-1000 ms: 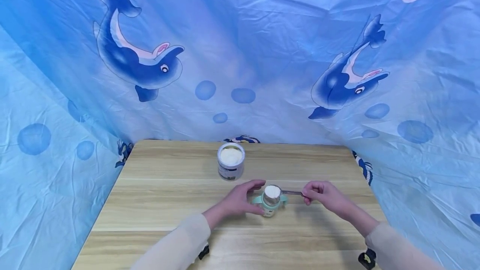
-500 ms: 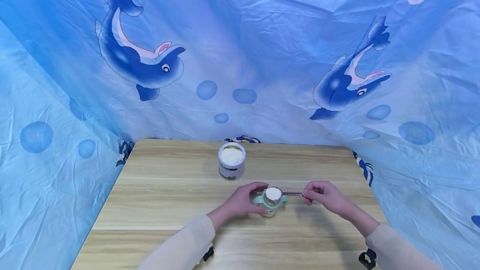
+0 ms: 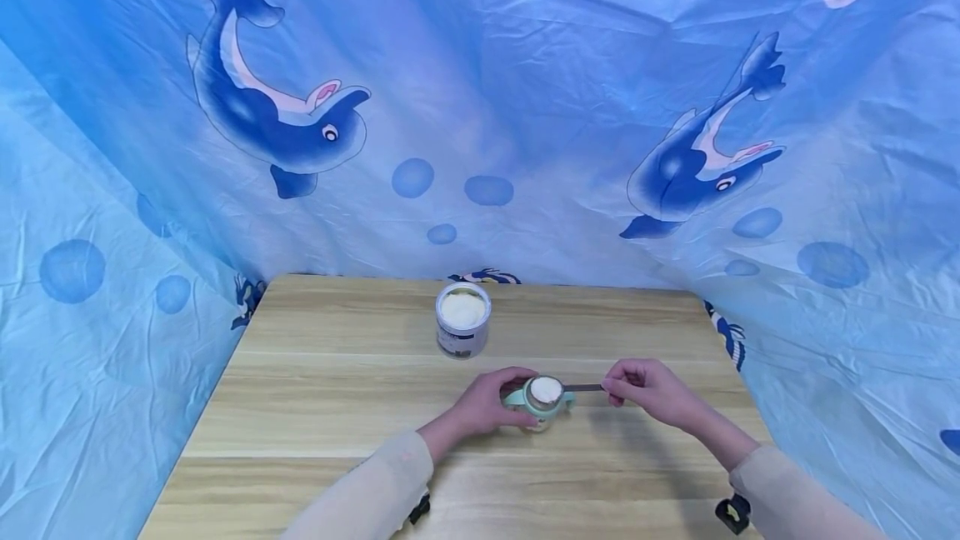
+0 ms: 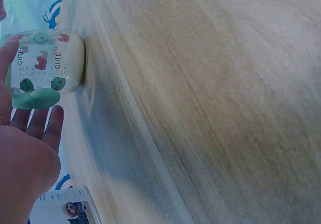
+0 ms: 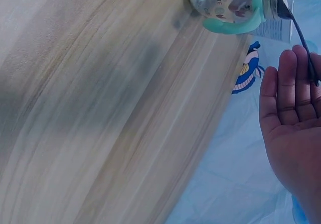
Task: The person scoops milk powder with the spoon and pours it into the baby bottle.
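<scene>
A clear baby bottle [image 4: 45, 63] with printed pictures and mint-green handles [image 5: 233, 27] stands upright on the table. My left hand [image 3: 483, 403] holds it from the left, thumb in front and fingers behind. Between thumb and fingers, my right hand [image 3: 647, 390] pinches the thin dark handle of a spoon [image 3: 583, 387]. The spoon's bowl, heaped with white powder [image 3: 546, 390], lies right at the bottle's mouth and hides most of the opening in the head view. In the right wrist view the spoon slants from the bottle's neck to my fingers [image 5: 287, 86].
Behind and left of the bottle is an opened can [image 3: 462, 342] of white powder. The wooden table [image 3: 337, 415] ends at a blue dolphin-print curtain [image 3: 450, 107] at the back and sides.
The spoon has come down onto the bottle's mouth, its powder level lower in view. My left hand has moved slightly right and closed in around the bottle.
</scene>
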Demonstrator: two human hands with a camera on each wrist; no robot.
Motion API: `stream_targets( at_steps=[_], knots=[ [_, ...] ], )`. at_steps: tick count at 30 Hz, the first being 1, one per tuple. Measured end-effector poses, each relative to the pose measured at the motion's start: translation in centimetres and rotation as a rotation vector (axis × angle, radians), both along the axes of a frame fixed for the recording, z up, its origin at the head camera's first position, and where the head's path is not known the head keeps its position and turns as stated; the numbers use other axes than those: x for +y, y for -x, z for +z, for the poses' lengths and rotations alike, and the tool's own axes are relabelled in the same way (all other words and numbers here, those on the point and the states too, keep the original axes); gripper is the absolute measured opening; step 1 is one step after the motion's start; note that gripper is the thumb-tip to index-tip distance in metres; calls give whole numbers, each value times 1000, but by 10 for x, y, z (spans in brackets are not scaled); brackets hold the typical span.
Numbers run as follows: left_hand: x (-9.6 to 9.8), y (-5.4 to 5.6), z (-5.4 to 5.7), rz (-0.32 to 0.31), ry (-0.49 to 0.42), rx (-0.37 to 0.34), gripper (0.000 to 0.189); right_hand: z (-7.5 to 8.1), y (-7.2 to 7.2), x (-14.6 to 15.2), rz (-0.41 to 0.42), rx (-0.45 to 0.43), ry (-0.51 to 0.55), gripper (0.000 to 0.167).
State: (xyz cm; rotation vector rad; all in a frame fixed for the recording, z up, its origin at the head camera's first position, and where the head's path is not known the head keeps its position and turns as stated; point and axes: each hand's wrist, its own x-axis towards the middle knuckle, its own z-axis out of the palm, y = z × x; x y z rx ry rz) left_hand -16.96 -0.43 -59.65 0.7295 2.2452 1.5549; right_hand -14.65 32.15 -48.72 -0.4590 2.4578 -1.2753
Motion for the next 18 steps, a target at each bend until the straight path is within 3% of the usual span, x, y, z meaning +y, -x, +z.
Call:
stream_targets(
  at_steps=[11,18],
  knots=[
    [0,1,-3,-11,5,28,71,5,-2,-7,18,185,-83,10],
    [0,2,-3,-17,5,30,71,8,-1,-13,2,251,-117,11]
  ],
)
